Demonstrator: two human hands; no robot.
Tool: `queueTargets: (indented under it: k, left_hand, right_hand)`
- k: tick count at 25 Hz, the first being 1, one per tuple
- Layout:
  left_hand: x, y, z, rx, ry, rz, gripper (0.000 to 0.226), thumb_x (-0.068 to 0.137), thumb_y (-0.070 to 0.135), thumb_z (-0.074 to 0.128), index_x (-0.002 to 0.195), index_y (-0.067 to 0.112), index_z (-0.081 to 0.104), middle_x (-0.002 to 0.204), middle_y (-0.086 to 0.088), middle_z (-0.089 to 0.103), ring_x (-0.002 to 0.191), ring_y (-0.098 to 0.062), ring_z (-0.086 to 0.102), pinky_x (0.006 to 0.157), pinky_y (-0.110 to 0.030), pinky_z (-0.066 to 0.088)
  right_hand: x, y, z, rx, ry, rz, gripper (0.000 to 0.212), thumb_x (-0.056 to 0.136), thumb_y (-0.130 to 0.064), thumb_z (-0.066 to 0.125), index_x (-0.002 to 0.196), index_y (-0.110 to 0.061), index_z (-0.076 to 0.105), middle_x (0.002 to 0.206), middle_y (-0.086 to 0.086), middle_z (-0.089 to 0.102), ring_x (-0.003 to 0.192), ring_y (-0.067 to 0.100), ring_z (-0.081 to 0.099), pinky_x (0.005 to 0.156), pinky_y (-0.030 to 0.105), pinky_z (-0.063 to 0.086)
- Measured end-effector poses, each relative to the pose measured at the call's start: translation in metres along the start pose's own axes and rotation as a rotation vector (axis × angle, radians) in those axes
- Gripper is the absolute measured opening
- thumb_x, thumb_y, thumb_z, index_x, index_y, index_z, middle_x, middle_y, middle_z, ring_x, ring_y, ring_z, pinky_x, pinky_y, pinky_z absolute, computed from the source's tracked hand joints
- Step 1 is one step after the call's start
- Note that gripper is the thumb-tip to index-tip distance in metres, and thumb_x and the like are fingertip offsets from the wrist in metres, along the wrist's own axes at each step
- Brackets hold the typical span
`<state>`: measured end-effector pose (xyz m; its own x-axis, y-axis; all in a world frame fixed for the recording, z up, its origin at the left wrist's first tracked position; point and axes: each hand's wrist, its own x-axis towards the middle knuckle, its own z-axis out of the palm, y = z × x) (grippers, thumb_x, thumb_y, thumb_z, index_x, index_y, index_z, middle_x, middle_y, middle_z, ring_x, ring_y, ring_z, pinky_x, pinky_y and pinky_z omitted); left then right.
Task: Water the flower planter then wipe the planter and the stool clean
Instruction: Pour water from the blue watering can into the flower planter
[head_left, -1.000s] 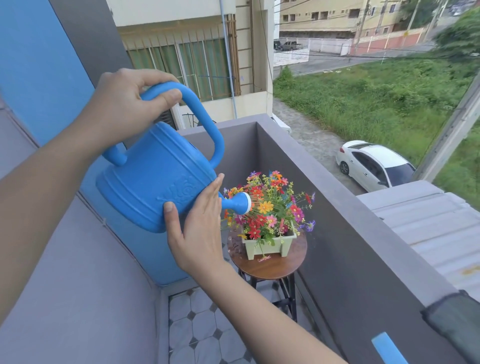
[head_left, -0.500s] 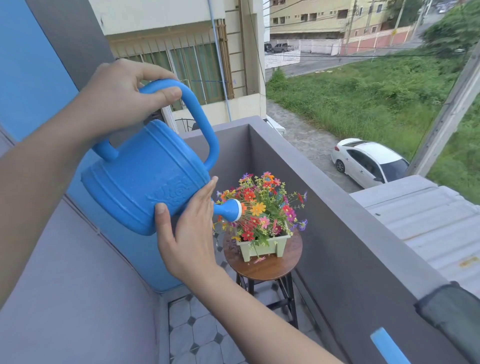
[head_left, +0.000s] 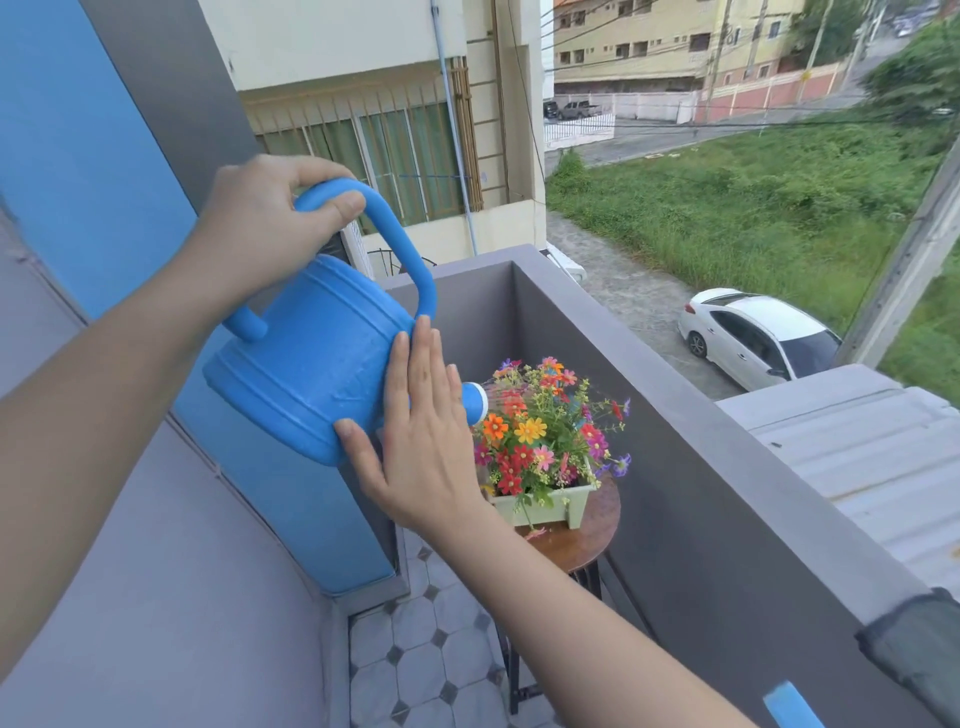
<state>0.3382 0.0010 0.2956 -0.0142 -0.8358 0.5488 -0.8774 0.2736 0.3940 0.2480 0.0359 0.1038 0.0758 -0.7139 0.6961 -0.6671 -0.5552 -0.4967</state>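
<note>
A blue plastic watering can (head_left: 306, 358) is tipped forward above the flowers. My left hand (head_left: 265, 218) grips its looped handle from above. My right hand (head_left: 415, 441) lies flat against the can's front side, fingers spread, and covers most of the spout. The spout's sprinkler head (head_left: 475, 402) sprays fine water onto the colourful flowers (head_left: 540, 431). These stand in a pale green planter (head_left: 550, 506) on a round wooden stool (head_left: 582, 540) with dark metal legs. The stool top looks wet.
A grey balcony wall (head_left: 727, 519) runs along the right, close to the stool. A blue panel (head_left: 291, 519) and grey wall stand on the left. The floor has grey octagonal tiles (head_left: 431, 660). A dark cloth (head_left: 919, 660) and a blue object (head_left: 789, 706) rest on the wall at lower right.
The can has tipped further forward. My right hand slid up its side from underneath to lie flat over the spout. The view shifted slightly.
</note>
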Motion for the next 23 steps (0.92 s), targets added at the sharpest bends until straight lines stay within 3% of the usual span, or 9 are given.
queueTargets:
  k: [3,7,11,15,18,21,23]
  left_hand:
    - [-0.007,-0.006,0.003,0.022,-0.062,0.003,0.025,0.089,0.04,0.055,0.11,0.032,0.065,0.097,0.006,0.063,0.096,-0.012,0.049,0.082,-0.023,0.033]
    - [-0.01,-0.009,0.008,-0.013,-0.062,-0.02,0.027,0.088,0.041,0.056,0.112,0.03,0.065,0.098,0.009,0.061,0.097,-0.01,0.049,0.084,-0.023,0.034]
    - [-0.007,-0.005,0.011,-0.037,0.004,-0.018,0.027,0.09,0.038,0.054,0.112,0.027,0.065,0.09,0.007,0.06,0.086,-0.012,0.049,0.078,-0.021,0.033]
    - [-0.006,-0.002,0.006,-0.02,0.037,0.005,0.026,0.091,0.035,0.053,0.111,0.025,0.065,0.085,-0.006,0.063,0.07,-0.02,0.051,0.073,-0.023,0.035]
    - [-0.005,0.001,0.003,0.02,-0.005,0.022,0.026,0.091,0.034,0.053,0.111,0.023,0.065,0.083,-0.008,0.062,0.058,-0.012,0.049,0.073,-0.026,0.037]
    - [-0.004,0.002,0.004,0.018,-0.051,0.002,0.027,0.09,0.036,0.055,0.113,0.026,0.065,0.09,-0.004,0.064,0.065,-0.013,0.051,0.075,-0.025,0.037]
    - [-0.003,0.001,0.006,-0.003,-0.044,-0.015,0.03,0.089,0.039,0.055,0.115,0.027,0.064,0.098,-0.002,0.065,0.084,-0.015,0.054,0.08,-0.023,0.036]
  right_hand:
    - [-0.013,-0.002,0.006,-0.006,0.005,-0.062,0.075,0.096,-0.057,0.015,0.149,-0.005,0.007,0.157,0.018,-0.002,0.147,0.019,-0.022,0.119,0.031,-0.011]
    - [-0.016,0.001,0.008,0.004,0.062,-0.067,0.077,0.096,-0.057,0.014,0.148,0.0,0.009,0.159,0.015,-0.003,0.148,0.021,-0.02,0.12,0.034,-0.008]
    - [0.0,0.007,0.008,-0.005,0.071,-0.012,0.084,0.092,-0.061,0.028,0.149,-0.002,0.008,0.156,0.017,-0.004,0.146,0.018,-0.023,0.119,0.033,-0.007]
    - [0.012,0.009,0.006,-0.03,0.035,-0.02,0.085,0.089,-0.057,0.034,0.149,-0.004,0.007,0.155,0.015,-0.005,0.144,0.014,-0.027,0.119,0.031,-0.008]
    - [0.008,0.006,0.006,-0.023,0.009,-0.031,0.085,0.089,-0.057,0.034,0.149,-0.004,0.006,0.156,0.015,-0.006,0.144,0.014,-0.026,0.118,0.03,-0.01]
    - [0.001,0.005,0.006,0.005,-0.012,-0.02,0.085,0.089,-0.057,0.033,0.15,-0.007,0.003,0.156,0.015,-0.009,0.145,0.015,-0.026,0.118,0.03,-0.012]
    - [0.001,0.007,0.004,0.004,0.001,-0.015,0.084,0.089,-0.057,0.033,0.15,-0.008,0.002,0.156,0.015,-0.009,0.145,0.015,-0.026,0.118,0.031,-0.01]
